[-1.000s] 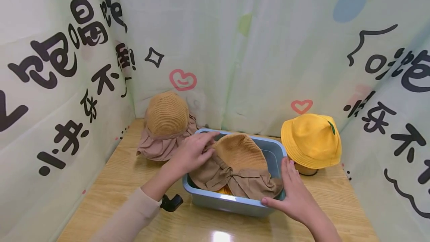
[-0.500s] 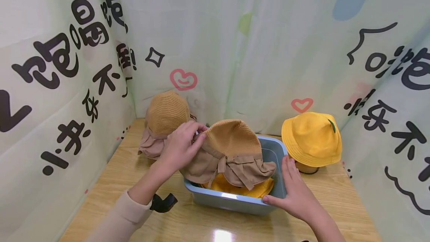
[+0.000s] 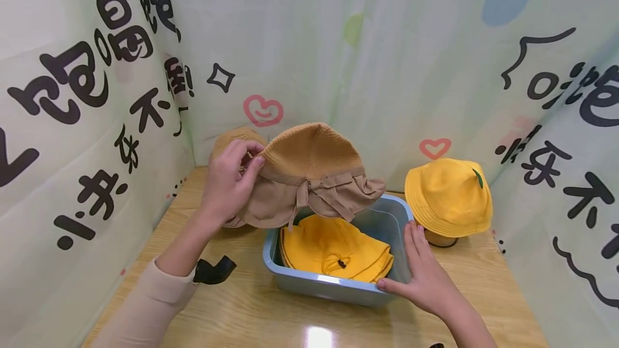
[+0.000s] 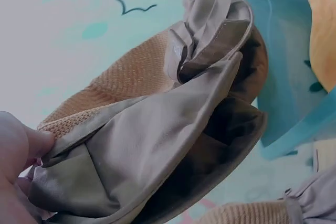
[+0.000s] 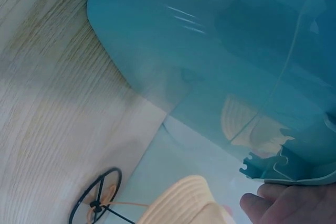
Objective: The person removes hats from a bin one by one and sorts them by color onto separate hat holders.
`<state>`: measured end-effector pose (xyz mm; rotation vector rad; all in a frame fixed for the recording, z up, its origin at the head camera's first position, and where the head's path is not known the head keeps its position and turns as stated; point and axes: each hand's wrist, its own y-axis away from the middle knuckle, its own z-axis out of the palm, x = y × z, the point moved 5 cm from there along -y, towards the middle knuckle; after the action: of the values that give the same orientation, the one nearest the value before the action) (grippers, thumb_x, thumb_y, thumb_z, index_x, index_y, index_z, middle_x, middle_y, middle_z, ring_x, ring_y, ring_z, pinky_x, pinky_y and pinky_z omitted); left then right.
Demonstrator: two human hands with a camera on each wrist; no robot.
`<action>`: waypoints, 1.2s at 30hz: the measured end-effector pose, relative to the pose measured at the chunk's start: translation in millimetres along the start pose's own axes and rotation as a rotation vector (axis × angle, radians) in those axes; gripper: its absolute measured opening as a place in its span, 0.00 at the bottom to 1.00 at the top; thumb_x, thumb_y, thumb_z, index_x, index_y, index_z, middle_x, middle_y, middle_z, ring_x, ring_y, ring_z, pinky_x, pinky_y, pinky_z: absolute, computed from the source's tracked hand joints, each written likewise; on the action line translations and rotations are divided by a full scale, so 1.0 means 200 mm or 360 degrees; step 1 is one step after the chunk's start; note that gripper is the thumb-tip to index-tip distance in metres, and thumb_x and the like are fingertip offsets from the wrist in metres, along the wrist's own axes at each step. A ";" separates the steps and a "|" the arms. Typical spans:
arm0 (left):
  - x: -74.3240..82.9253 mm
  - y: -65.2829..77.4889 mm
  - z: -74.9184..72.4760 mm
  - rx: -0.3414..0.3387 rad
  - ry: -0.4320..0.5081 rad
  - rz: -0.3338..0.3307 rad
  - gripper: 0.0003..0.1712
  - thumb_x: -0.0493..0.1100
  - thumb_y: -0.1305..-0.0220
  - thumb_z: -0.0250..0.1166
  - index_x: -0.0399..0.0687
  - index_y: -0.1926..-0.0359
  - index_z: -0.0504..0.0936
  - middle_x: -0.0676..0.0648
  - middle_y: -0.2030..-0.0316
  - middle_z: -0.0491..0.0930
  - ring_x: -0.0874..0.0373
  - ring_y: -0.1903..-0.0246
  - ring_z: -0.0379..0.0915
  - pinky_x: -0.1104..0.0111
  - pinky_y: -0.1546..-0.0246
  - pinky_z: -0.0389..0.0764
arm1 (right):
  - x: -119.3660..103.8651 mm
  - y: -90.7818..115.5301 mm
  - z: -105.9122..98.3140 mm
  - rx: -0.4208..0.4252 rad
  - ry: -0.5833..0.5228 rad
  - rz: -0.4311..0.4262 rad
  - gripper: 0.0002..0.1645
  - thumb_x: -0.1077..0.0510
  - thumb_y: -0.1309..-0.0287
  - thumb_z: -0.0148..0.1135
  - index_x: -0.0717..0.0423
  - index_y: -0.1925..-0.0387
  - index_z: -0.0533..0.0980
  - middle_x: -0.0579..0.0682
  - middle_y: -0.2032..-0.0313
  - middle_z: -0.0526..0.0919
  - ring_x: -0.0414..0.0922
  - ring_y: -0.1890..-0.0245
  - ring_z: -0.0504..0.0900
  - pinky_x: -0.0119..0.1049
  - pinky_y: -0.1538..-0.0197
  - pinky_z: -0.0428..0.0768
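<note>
1. Currently, the left hand [image 3: 229,176] pinches the side of a tan knit sun hat [image 3: 311,160] between thumb and fingers, where crown meets brim.
2. That hat hangs in the air, its brown pleated cloth brim and bow facing the person; from the head view it covers the far left part of a blue plastic basin [image 3: 301,274].
3. Resting on the basin's near right corner, the right hand [image 3: 422,278] has its fingers extended along the outer side and its thumb apart from them on the front rim.
4. Inside the basin lies a yellow cloth hat [image 3: 333,246] with a drawstring and black toggle.
5. Behind the left hand, a second knit hat [image 3: 238,136] is mostly hidden.
6. Beyond the right hand, a yellow bucket hat [image 3: 447,197] with a green leaf sits raised above the wooden table [image 3: 261,318].
</note>
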<state>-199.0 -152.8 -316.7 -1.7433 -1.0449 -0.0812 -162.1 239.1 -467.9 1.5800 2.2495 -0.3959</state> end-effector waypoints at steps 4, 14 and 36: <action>-0.03 -0.03 -0.08 0.0096 0.0085 -0.0019 0.06 0.32 0.33 0.63 0.34 0.57 0.81 0.41 0.63 0.79 0.56 0.67 0.71 0.72 0.64 0.71 | -0.01 -0.02 0.00 0.0005 0.0005 -0.0027 0.77 0.27 0.52 0.69 0.64 0.22 0.36 0.60 0.21 0.31 0.57 0.22 0.28 0.65 0.28 0.49; -0.06 -0.11 -0.20 0.0242 0.0052 0.0002 0.06 0.30 0.33 0.61 0.30 0.57 0.79 0.39 0.65 0.79 0.57 0.68 0.70 0.75 0.65 0.70 | 0.01 -0.04 0.00 0.0001 0.0021 -0.0022 0.76 0.27 0.51 0.68 0.64 0.22 0.36 0.59 0.21 0.30 0.55 0.22 0.26 0.65 0.28 0.49; -0.16 -0.25 -0.40 0.0667 -0.0167 -0.0127 0.08 0.32 0.32 0.60 0.28 0.57 0.78 0.43 0.64 0.76 0.69 0.65 0.65 0.74 0.63 0.65 | 0.01 0.01 0.00 0.0040 -0.0011 -0.0032 0.76 0.29 0.52 0.71 0.62 0.22 0.37 0.58 0.21 0.31 0.56 0.22 0.27 0.68 0.31 0.53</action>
<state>-219.2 -232.0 -260.9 -1.3379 -1.1168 0.1706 -161.1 241.0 -468.5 1.5671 2.2652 -0.4362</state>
